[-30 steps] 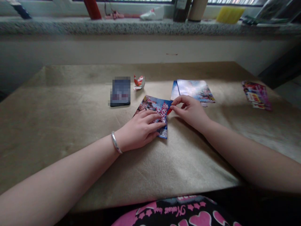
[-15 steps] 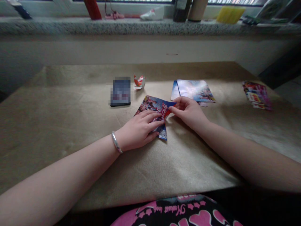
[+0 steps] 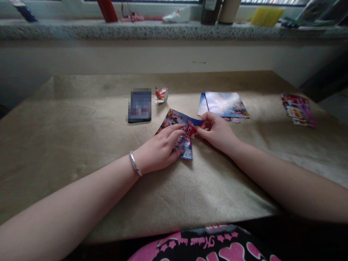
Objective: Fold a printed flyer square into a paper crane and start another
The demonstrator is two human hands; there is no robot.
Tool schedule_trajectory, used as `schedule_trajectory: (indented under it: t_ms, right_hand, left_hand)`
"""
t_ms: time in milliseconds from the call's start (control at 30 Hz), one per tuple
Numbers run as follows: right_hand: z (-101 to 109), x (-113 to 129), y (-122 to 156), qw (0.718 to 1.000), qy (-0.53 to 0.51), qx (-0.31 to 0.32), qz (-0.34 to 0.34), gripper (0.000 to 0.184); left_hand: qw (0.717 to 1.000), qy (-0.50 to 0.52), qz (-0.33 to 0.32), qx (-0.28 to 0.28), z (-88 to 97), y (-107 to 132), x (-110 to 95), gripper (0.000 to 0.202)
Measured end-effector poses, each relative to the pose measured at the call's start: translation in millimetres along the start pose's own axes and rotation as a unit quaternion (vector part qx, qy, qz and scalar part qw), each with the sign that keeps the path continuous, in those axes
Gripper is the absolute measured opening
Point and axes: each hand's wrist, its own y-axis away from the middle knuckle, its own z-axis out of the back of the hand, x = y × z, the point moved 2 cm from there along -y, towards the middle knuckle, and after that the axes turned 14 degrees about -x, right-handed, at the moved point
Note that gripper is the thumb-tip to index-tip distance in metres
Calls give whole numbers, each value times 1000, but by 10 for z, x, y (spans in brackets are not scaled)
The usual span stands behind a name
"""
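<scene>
Pinning a blue printed packet (image 3: 188, 135) down on the counter (image 3: 163, 203), left hand (image 3: 164, 145) rests on top, fingers fairly straight and loosely spread, thumb near the QR code corner; it presses, doesn't grip. Right hand (image 3: 219, 131) is narrow: thumb and finger pinch the packet's right edge, which is lifted and bent, red showing at the fold. Packet sits in the middle of the counter, between the hands, tilted. Can't tell if it's sealed, or a plain folded sheet. Around it: dark cards (image 3: 140, 105), partly pixelated, beyond the left hand; crumpled wrapper (image 3: 161, 95) beside them; bluish printed sheets (image 3: 227, 103) just past the right hand; more bright cards (image 3: 297, 110) well off to the right. Risks, my judgement: a hard pull at the pinched edge could tear or crease it, since the bend is sharp there. Light left pressure could let it skid or twist on the smooth cover. Right knuckles sit near the bluish sheets, so a careless outward sweep might knock those askew.
</scene>
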Motion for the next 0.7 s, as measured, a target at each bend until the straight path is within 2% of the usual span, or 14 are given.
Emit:
schedule_trajectory:
  t_ms: [167,300,433,700]
  right_hand:
    - [-5,9,30,1000,8,0,10,23]
    - [-23,39,70,1000,-8,8,20,30]
    - [-36,76,113,998,6,33,55,25]
    - [11,146,150,979,106,18,171,15]
  left_hand:
    - [999,35,-6,-3,11,14,43,71]
    - [999,19,-32,-13,-3,24,54,92]
    - [997,9,-63,-31,-10,21,60,105]
    - [994,-13,-92,-65,2,1,71,116]
